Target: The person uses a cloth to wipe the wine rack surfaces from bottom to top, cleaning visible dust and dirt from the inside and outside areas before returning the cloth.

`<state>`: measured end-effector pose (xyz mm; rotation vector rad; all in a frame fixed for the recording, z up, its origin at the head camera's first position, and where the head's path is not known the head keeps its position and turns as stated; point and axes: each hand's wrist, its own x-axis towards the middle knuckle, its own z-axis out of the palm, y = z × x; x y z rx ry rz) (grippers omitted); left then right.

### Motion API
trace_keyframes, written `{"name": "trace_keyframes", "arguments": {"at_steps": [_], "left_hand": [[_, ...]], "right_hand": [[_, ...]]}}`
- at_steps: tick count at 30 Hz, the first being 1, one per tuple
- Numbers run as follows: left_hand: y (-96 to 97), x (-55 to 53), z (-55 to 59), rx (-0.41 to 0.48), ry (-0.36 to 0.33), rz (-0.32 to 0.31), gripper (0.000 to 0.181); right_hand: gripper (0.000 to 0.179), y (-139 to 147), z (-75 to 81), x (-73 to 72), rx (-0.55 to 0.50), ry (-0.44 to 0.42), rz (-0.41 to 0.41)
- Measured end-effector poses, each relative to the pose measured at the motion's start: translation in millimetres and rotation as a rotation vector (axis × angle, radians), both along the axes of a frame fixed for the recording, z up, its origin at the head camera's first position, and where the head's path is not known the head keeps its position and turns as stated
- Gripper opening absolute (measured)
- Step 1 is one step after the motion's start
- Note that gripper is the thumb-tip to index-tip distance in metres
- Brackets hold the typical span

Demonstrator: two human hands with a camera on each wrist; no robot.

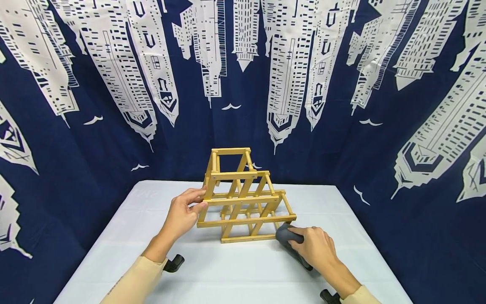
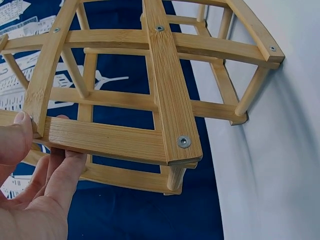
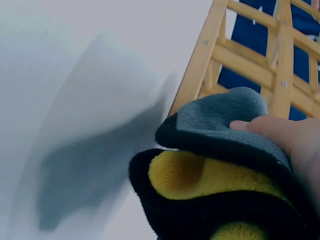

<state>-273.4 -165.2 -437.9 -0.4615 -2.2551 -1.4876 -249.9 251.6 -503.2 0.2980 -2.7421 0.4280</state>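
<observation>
A stepped wooden rack (image 1: 241, 201) of light slats and round dowels stands near the middle of the table. My left hand (image 1: 186, 213) grips its left side; in the left wrist view the thumb and fingers of that hand (image 2: 45, 200) pinch a slat (image 2: 105, 136) at a joint. Screw heads show on the slats. My right hand (image 1: 315, 247) holds a folded plush cloth (image 1: 290, 238) against the rack's lower right corner. Up close, the cloth (image 3: 215, 117) is grey on one side and yellow on the other, with black edging. The right thumb (image 3: 260, 127) presses on its grey side.
The rack rests on a white-covered table (image 1: 212, 270). Behind and around it hangs a navy cloth (image 1: 197, 139) with white upside-down city buildings. Black wrist-worn pieces show near the left cuff (image 1: 174, 263) and the right cuff (image 1: 329, 296).
</observation>
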Motion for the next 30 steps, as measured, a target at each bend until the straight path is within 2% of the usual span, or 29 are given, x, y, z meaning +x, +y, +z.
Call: {"name": "trace_keyframes", "arguments": {"at_steps": [3,4,7,10,11,15,18,21,27,30], "left_hand": [[-1.0,0.6,0.7,-0.018,0.011,0.014,0.036],[-1.3,0.5,0.6,-0.027,0.018,0.022,0.035],[-2.2,0.5,0.6,-0.063,0.050,0.045,0.035],[-2.7,0.3,-0.1,-0.092,0.073,0.051,0.035],[-2.6,0.6,-0.3,-0.100,0.077,0.053,0.035],[-2.3,1.6,-1.4,-0.111,0.082,0.058,0.035],[-1.3,1.8,-1.8,-0.103,0.079,0.055,0.036],[0.1,2.4,-1.6,-0.102,0.077,0.054,0.036],[1.5,2.7,-0.6,-0.124,0.075,0.055,0.035],[1.6,3.0,0.3,-0.124,0.075,0.065,0.035]], "right_hand": [[0.036,15,-6.0,-4.6,-0.045,0.048,-0.015],[0.036,20,-15.4,-11.6,-0.057,0.084,-0.015],[0.036,20,-23.9,-19.5,-0.098,0.088,-0.023],[0.036,9,-25.5,-20.5,-0.107,0.029,-0.034],[0.036,3,-19.3,-16.0,-0.106,-0.020,-0.040],[0.033,-11,-21.5,-15.7,-0.079,-0.108,-0.051],[0.031,-16,-23.1,-17.8,-0.062,-0.118,-0.057],[0.032,-16,-22.9,-17.0,-0.060,-0.070,-0.066],[0.037,-11,-17.7,-8.9,-0.096,0.100,-0.077],[0.037,-8,-11.2,-5.9,-0.097,0.115,-0.045]]}}
